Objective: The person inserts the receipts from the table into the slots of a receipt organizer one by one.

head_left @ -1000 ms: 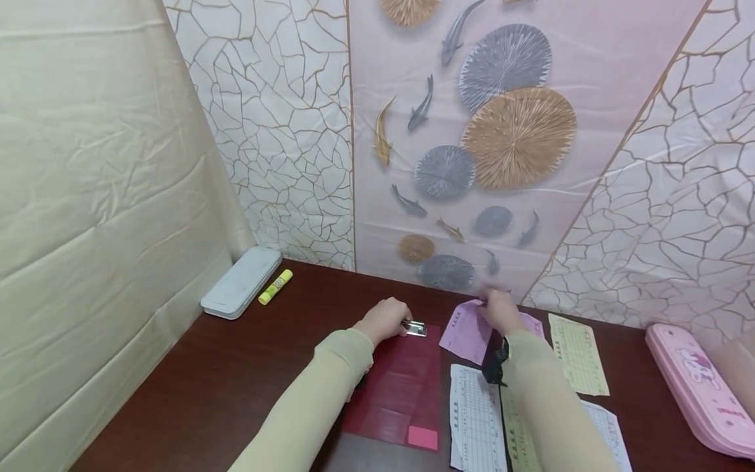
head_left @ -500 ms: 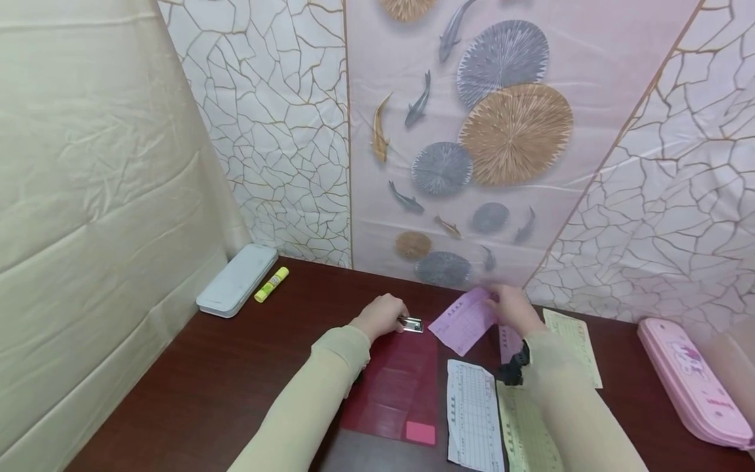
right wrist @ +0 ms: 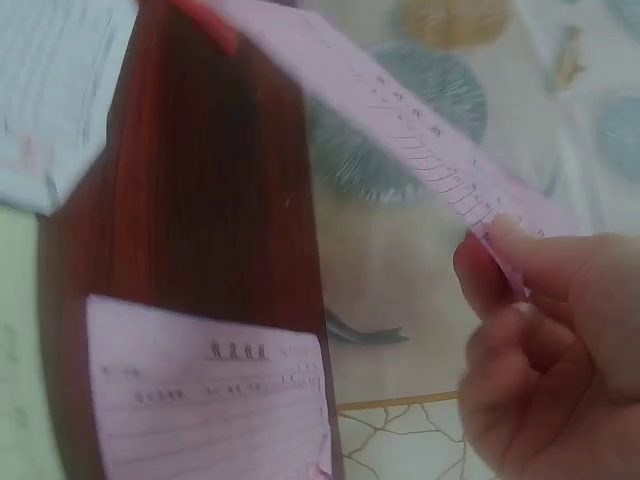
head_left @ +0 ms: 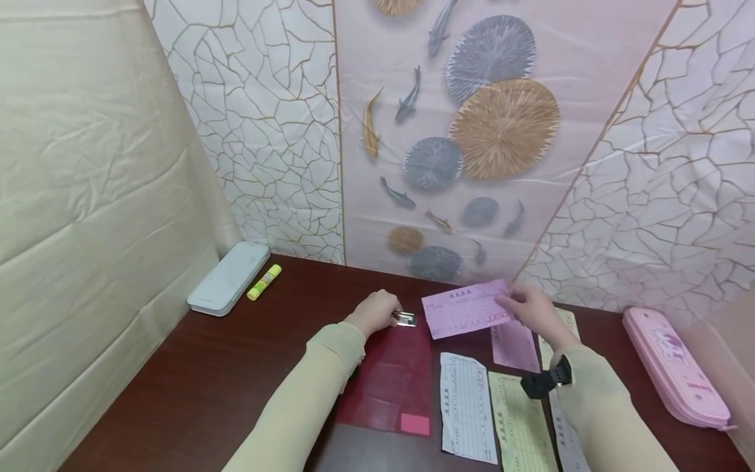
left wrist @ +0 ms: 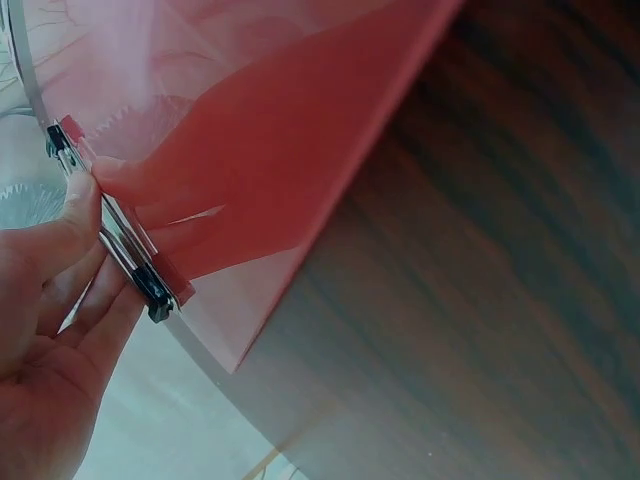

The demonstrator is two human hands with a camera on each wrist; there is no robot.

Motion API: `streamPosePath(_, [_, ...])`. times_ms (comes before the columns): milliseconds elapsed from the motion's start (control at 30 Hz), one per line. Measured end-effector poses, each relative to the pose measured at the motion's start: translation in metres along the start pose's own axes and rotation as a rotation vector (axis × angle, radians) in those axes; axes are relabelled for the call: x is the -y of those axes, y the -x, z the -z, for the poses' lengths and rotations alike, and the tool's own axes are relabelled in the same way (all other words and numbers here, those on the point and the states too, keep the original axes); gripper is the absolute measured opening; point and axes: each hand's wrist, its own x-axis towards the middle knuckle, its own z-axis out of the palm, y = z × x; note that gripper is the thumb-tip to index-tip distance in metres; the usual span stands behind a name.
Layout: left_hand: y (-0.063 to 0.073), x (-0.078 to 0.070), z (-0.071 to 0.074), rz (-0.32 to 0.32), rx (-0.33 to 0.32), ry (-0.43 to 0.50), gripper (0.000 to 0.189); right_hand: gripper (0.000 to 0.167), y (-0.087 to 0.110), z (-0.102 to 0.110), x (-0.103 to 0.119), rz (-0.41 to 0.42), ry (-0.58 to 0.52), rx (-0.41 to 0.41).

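At the top of a translucent red clip folder [head_left: 386, 373], my left hand [head_left: 374, 313] pinches the metal clip [head_left: 404, 318]. The left wrist view shows the thumb on one side of that clip [left wrist: 125, 235] and fingers behind it. My right hand [head_left: 533, 313] pinches the right end of a pink printed slip [head_left: 463, 311] between thumb and fingers. This slip is held up, its left end near the folder's top right corner. A second pink slip [head_left: 514, 346] lies on the table below the right hand.
White [head_left: 468, 406] and yellow-green slips [head_left: 522, 419] lie right of the folder, partly under the right forearm. A pink pencil case [head_left: 675, 367] stands far right. A pale case [head_left: 230, 278] and a yellow glue stick [head_left: 264, 282] lie back left. Patterned cloth hangs behind the table.
My right hand has lifted one pink slip off the other and turned it nearly level, uncovering the lower one. The left hand stays at the clip.
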Motion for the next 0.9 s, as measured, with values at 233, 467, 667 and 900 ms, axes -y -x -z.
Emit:
streamPosePath(233, [0.0,0.002,0.001,0.014,-0.001,-0.012,0.007,0.033,0.018,-0.012,0.002,-0.182,-0.268,0.102])
streamPosePath(467, [-0.004,0.004,-0.002,0.017,0.005,-0.017,0.005,0.024,0.027,-0.05,0.015,-0.284,-0.336,0.143])
streamPosePath(667, [-0.003,0.002,-0.004,0.022,0.017,0.002,0.004,0.025,0.035,-0.073,0.028,-0.376,-0.379,0.155])
streamPosePath(900, [0.0,0.0,-0.003,-0.014,-0.008,-0.012,0.003,0.022,0.038,-0.1,0.042,-0.412,-0.451,0.173])
